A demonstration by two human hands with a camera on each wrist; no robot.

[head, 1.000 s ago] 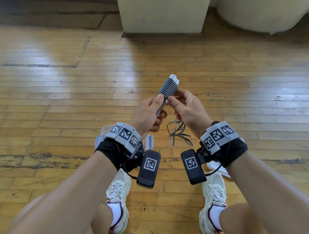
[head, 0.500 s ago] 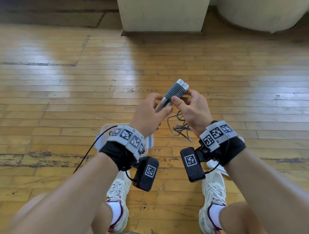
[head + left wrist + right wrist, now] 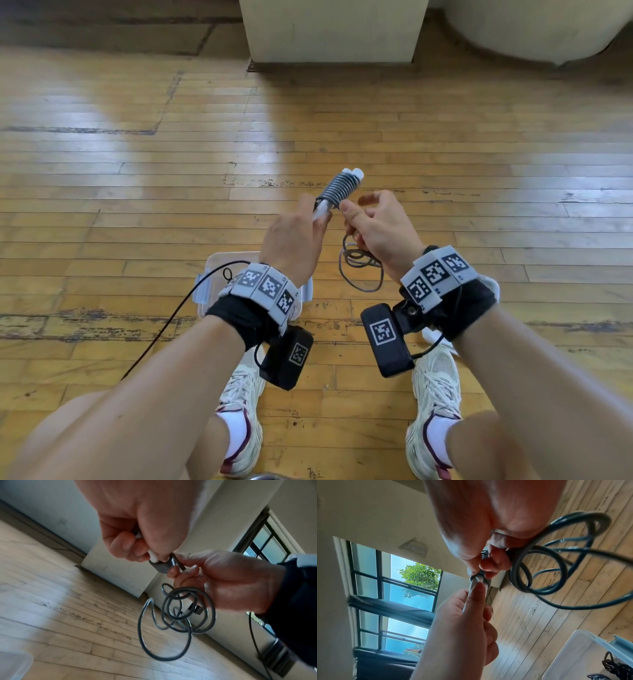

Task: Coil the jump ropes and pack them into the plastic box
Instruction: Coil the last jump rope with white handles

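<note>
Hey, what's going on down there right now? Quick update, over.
Left hand grips the white handles. Right hand pinches the grey rope, partly wound round them, loose loops hanging. Plastic box waits on the floor below. Nothing in the way.

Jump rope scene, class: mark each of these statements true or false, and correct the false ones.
1. Grey cord is wound round the white handles. True.
2. The left hand grips the handles' lower end. True.
3. All of the cord is wound up. False: loose loops hang below the right hand.
4. The plastic box stands on a table. False: it sits on the wooden floor.
5. The person is barefoot. False: they wear pale sneakers.
</note>
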